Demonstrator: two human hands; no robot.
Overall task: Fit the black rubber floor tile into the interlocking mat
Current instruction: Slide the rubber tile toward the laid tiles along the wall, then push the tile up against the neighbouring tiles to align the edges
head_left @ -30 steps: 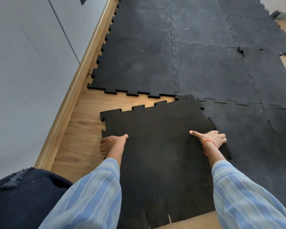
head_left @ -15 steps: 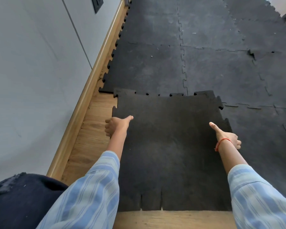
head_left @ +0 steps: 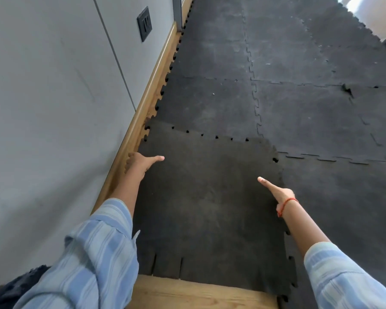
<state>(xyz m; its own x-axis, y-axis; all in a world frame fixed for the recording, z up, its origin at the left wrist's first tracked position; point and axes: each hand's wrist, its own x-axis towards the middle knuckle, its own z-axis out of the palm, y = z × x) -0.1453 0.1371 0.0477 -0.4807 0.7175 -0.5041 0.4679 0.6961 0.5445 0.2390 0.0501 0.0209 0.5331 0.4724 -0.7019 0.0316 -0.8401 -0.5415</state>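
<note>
2 hands hold the tile [head_left: 210,197] by its side edges: the left hand [head_left: 138,162] has its thumb on top and fingers curled over the edge by the skirting [head_left: 152,85]; the right hand [head_left: 281,195] has its thumb on top, its fingers hidden. The tile lies against the mat [head_left: 299,85], tabs lapped over the seams, small gaps showing. The step looks like seating; next, pressing the tabs down along the far and right seams. The skirting crowds the left grip.

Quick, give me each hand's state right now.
Left hand: grips the left edge of the black tile, thumb on top.
Right hand: grips the tile's right edge, thumb on top, fingers hidden.
</note>
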